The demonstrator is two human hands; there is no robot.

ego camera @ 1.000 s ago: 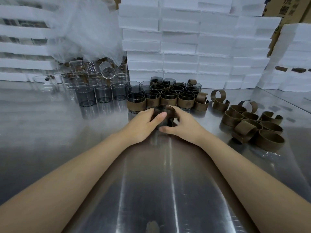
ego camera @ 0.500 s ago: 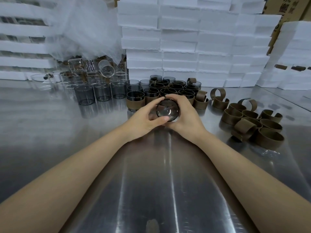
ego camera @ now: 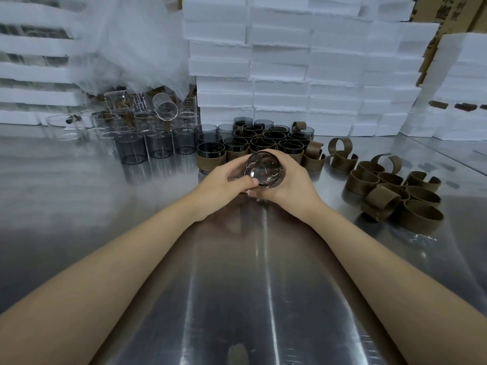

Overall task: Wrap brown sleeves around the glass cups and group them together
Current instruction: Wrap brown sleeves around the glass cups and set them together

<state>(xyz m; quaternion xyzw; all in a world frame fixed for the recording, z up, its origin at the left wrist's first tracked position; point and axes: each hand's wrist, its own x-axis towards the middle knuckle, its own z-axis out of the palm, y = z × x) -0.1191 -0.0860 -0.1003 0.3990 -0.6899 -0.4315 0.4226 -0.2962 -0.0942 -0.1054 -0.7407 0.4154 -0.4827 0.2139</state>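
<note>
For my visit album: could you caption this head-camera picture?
Left hand and right hand hold a glass cup at a steel table, sleeved cups behind, loose brown sleeves at right.

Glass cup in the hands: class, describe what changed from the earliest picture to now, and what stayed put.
The glass cup was lifted slightly and tipped so one round end faces the camera; left hand and right hand kept gripping it. The sleeved cups, loose sleeves and bare cups stayed put.
</note>
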